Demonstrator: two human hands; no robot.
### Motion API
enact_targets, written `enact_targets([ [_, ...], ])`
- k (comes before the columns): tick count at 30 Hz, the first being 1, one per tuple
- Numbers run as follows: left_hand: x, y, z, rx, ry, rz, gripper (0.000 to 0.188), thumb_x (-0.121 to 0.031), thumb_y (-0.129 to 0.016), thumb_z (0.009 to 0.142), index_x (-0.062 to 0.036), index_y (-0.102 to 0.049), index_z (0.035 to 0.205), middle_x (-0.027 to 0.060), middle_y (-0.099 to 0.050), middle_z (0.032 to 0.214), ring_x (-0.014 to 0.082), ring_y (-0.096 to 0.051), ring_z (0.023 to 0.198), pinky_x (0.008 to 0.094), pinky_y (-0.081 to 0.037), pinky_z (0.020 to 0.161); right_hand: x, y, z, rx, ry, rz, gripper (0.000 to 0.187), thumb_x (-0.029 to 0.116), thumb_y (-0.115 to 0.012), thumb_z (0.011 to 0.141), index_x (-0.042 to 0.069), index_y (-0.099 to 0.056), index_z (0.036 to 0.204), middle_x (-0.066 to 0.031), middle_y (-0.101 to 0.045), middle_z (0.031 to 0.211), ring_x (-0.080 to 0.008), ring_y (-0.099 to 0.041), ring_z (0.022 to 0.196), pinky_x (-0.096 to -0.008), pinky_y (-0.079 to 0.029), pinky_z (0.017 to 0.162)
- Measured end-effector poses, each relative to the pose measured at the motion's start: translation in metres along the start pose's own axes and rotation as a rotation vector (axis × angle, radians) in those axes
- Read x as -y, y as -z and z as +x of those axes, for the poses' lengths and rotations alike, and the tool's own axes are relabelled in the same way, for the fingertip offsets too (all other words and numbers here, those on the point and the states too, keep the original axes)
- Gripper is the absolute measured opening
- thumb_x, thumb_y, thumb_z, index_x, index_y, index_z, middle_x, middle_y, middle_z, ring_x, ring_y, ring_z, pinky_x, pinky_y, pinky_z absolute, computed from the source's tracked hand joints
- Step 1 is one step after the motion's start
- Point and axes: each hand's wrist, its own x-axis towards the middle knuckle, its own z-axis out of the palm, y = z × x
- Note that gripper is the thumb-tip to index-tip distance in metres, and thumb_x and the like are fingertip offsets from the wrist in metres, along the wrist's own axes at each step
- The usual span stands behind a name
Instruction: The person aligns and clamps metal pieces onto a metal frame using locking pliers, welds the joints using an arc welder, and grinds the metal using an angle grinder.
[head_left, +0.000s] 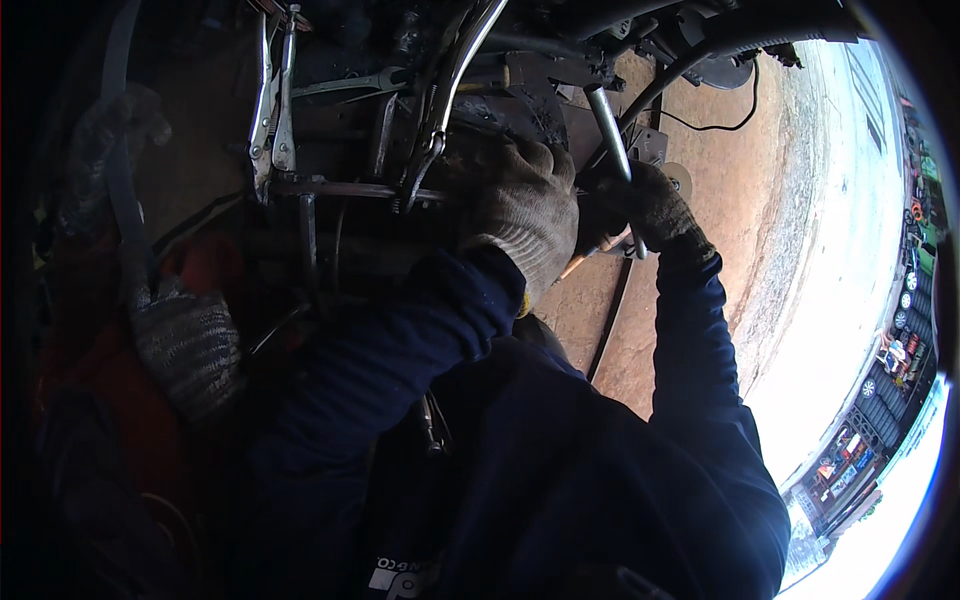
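My left hand [525,205], in a knitted work glove, is closed with the fingers curled over the edge of the dark metalwork; what it grips is hidden beneath it. To its right, my gloved right hand [655,207] is wrapped around a shiny metal pipe [610,128], which slants from upper left to lower right. Locking pliers [273,120] are clamped at the left end of a metal bar [340,188]. A second pair of locking pliers [435,120] grips that bar nearer my left hand. Behind the bar lies a combination wrench [355,84].
At the left, another person's gloved hands [188,345] are near a long flat metal strip [122,190]. A wooden handle [597,247] shows below the pipe. Dark hoses [740,35] cross the top right above a brown dirt floor [720,150]. Tyres [880,400] line the far right.
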Motion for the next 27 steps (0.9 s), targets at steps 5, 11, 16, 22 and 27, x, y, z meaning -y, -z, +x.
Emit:
enact_targets([
  [5,-0.004,-0.005,0.003,0.008,0.045,0.029,0.042,-0.028,-0.059,0.092,-0.0033,-0.066,0.125,0.0125,-0.054,0.129,0.0308,-0.051,0.118,0.0478,-0.043,0.096,0.003,0.005,-0.008,0.080,-0.039,0.172,0.023,0.016,-0.067,0.094,0.000,-0.071,0.109,-0.0046,-0.070,0.083,-0.0112,-0.065,0.069,-0.0277,-0.054,0.064],
  [11,-0.009,-0.002,0.011,0.048,0.108,-0.022,0.047,-0.027,-0.061,0.092,-0.0027,-0.061,0.133,0.0143,-0.046,0.143,0.0347,-0.047,0.126,0.0510,-0.041,0.100,-0.012,0.003,0.002,0.044,-0.120,0.365,0.025,0.018,-0.066,0.093,-0.001,-0.070,0.109,-0.0049,-0.070,0.083,-0.0131,-0.067,0.072,-0.0286,-0.055,0.065],
  [16,-0.004,0.001,0.007,0.094,0.133,-0.055,0.052,-0.027,-0.062,0.092,-0.0020,-0.057,0.138,0.0154,-0.041,0.150,0.0372,-0.043,0.130,0.0539,-0.039,0.104,0.002,-0.008,0.007,0.016,-0.079,0.416,0.026,0.019,-0.068,0.092,-0.002,-0.069,0.107,-0.0075,-0.072,0.087,-0.0144,-0.068,0.070,-0.0288,-0.056,0.062],
  [22,-0.002,0.004,0.008,0.133,0.087,-0.086,0.060,-0.028,-0.066,0.090,-0.0002,-0.052,0.142,0.0173,-0.038,0.152,0.0393,-0.040,0.134,0.0576,-0.035,0.109,-0.005,-0.006,0.007,0.026,-0.128,0.372,0.027,0.020,-0.069,0.092,-0.002,-0.068,0.108,-0.0098,-0.074,0.095,-0.0138,-0.068,0.067,-0.0287,-0.057,0.058],
  [27,-0.001,-0.001,0.011,0.145,0.072,-0.080,0.054,-0.032,-0.055,0.098,-0.0074,-0.051,0.146,0.0186,-0.039,0.154,0.0453,-0.038,0.138,0.0668,-0.033,0.107,-0.001,-0.009,0.005,0.001,-0.104,0.362,0.028,0.021,-0.070,0.092,-0.001,-0.068,0.108,-0.0088,-0.073,0.091,-0.0132,-0.067,0.067,-0.0288,-0.056,0.056],
])
